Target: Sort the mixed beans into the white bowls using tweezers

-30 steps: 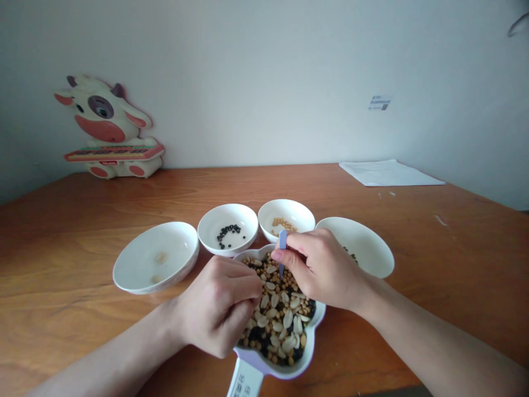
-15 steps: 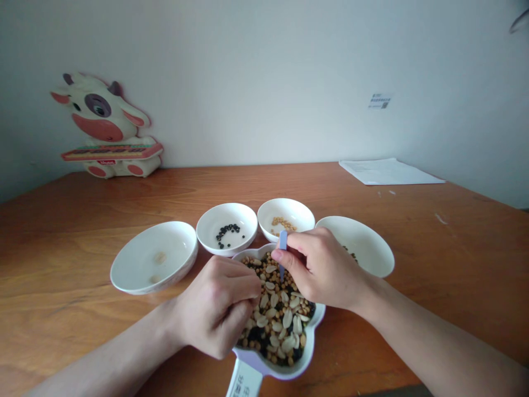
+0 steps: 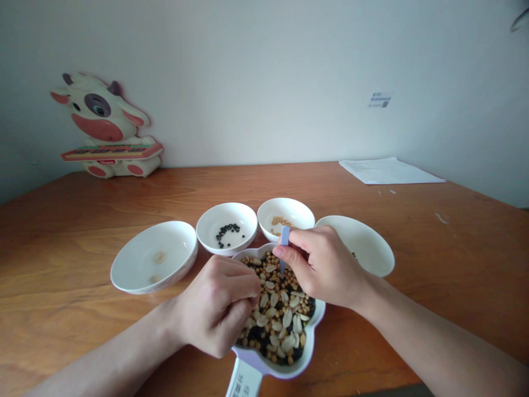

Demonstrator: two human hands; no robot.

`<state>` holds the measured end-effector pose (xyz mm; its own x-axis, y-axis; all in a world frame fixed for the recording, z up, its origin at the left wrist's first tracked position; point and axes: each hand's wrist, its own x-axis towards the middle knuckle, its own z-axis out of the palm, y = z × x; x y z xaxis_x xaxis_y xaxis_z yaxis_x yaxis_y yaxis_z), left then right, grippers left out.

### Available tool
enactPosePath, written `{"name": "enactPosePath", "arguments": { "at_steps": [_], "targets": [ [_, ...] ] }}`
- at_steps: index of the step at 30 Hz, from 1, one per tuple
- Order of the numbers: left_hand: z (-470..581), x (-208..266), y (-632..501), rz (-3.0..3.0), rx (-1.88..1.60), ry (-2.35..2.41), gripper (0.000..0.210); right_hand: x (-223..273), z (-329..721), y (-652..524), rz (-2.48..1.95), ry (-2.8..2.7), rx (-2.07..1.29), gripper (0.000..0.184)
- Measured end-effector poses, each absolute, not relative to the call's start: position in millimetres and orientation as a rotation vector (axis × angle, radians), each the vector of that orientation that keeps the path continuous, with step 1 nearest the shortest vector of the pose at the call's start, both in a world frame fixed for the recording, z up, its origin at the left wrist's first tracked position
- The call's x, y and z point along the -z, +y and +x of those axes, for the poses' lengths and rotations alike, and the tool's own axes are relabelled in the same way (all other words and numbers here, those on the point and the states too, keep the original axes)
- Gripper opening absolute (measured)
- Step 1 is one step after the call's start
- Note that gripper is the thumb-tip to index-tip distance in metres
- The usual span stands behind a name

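Note:
A light purple, scalloped pan [image 3: 309, 358] stands before me, filled with peanuts, yellow beans and dark beans or seeds. Over its far right side, my right hand [image 3: 326, 264] pinches purple tweezers [image 3: 285, 236], their narrow tip pointing down at the yellow beans. My left hand [image 3: 223, 306] is closed in a fist at the pan's left side and covers that rim. Whatever its fingers hold, if anything, is hidden. A labelled white handle [image 3: 244, 379] runs from the pan toward me.
Behind the pan are a bowl of black beans [image 3: 226, 212] and a bowl of yellow beans [image 3: 285, 204]. A white bowl [image 3: 128, 270] is at left; another bowl [image 3: 372, 248], partly hidden, holds a few dark bits. A cow toy keyboard [image 3: 111, 149] and papers [image 3: 388, 171] lie farther back.
My right hand and the tweezers have shifted slightly up and to the right. The left hand and the pan look nearly unmoved.

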<state>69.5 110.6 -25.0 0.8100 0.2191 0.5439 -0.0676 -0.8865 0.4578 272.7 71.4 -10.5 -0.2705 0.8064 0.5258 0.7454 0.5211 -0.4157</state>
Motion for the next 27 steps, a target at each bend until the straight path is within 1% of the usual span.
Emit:
{"name": "enactPosePath", "arguments": {
  "at_steps": [3,7,9,22,25,27],
  "targets": [
    [70,24,111,2.536,-0.848,0.108,0.022,9,273,70,-1.241,-1.998,-0.077,0.034],
    [70,26,112,2.521,-0.822,0.106,0.021,6,279,70,-1.334,-1.685,0.189,0.035],
    [70,26,112,2.516,-0.809,0.098,0.021,4,283,72,-1.397,-1.544,0.269,0.037],
    [69,27,112,2.503,-0.823,0.104,0.021,10,289,81,-1.544,-1.518,0.279,0.04],
    [70,27,112,2.503,-0.816,0.107,0.022,8,288,80,-1.528,-1.524,0.293,0.041],
    [70,26,112,2.506,-0.817,0.106,0.022,6,287,78,-1.454,-1.566,0.272,0.038]
  ]
}}
